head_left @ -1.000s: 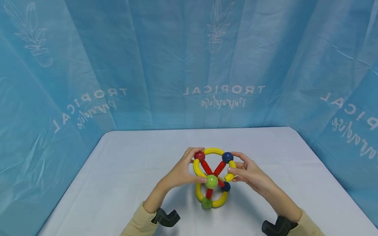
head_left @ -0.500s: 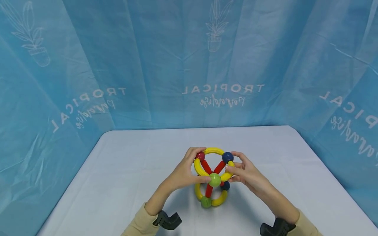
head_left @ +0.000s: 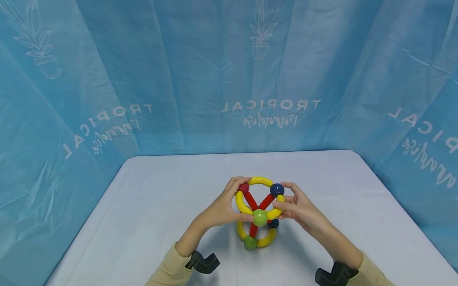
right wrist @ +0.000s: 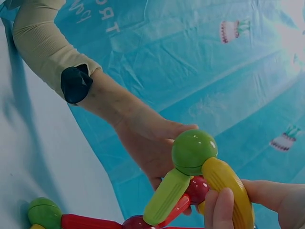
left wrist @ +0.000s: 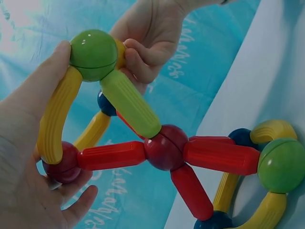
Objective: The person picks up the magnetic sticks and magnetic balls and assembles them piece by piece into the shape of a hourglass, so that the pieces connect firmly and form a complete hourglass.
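Observation:
A ball-and-rod construction toy stands on the table, its upper ring over a lower ring, joined through a red centre ball [left wrist: 167,148]. My left hand [head_left: 226,206] holds the upper ring, thumb on the green ball [head_left: 260,217] and fingers at the red ball [head_left: 244,188]. With thumb and fingers, my right hand [head_left: 300,207] pinches the curved yellow rod [right wrist: 229,193] between that green ball and the blue ball [head_left: 277,189]. A light green rod [left wrist: 131,102] links the green ball to the centre. Straight red rods [left wrist: 221,157] run from the centre to other balls.
The lower ring's green ball [head_left: 250,242] and curved yellow rod [head_left: 266,238] sit at the white tabletop [head_left: 171,190]. Blue printed sheeting [head_left: 200,79] surrounds the table's back and sides. Each wrist wears a black strap mount [head_left: 202,263].
The lower end of the right-hand curved yellow rod, apart from the green ball a second ago, now meets it. The green ball and left thumb shifted slightly right.

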A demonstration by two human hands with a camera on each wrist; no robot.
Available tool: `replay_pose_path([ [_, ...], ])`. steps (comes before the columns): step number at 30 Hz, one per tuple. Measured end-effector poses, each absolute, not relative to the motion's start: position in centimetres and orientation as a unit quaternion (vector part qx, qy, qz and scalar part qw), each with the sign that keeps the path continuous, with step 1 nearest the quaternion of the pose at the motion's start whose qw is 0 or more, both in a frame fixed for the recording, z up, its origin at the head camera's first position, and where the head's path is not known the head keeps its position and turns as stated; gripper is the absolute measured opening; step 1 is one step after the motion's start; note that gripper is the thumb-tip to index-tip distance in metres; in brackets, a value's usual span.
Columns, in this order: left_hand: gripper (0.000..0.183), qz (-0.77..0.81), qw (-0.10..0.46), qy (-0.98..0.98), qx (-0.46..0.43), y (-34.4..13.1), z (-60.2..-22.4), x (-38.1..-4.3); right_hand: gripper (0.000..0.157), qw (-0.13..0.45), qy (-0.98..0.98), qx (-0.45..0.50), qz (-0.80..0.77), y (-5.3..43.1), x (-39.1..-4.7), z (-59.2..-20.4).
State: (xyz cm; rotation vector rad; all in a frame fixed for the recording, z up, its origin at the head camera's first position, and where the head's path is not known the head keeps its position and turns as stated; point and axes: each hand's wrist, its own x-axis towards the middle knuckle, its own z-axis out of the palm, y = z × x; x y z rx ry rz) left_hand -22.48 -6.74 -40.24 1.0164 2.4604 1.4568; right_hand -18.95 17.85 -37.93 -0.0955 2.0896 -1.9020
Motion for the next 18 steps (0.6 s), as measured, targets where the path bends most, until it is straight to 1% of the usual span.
replay_pose_path([
  [8,0.086,0.477,0.071,0.806,0.343,-7.21,-39.80,-22.33,0.067,0.151,0.742,-0.038,-0.652,17.55,-18.57,-37.95],
  [18,0.087,0.473,0.076,0.807,0.345,-7.65,-39.89,-22.50,0.067,0.140,0.745,-0.026,-0.651,17.08,-18.43,-37.90],
])
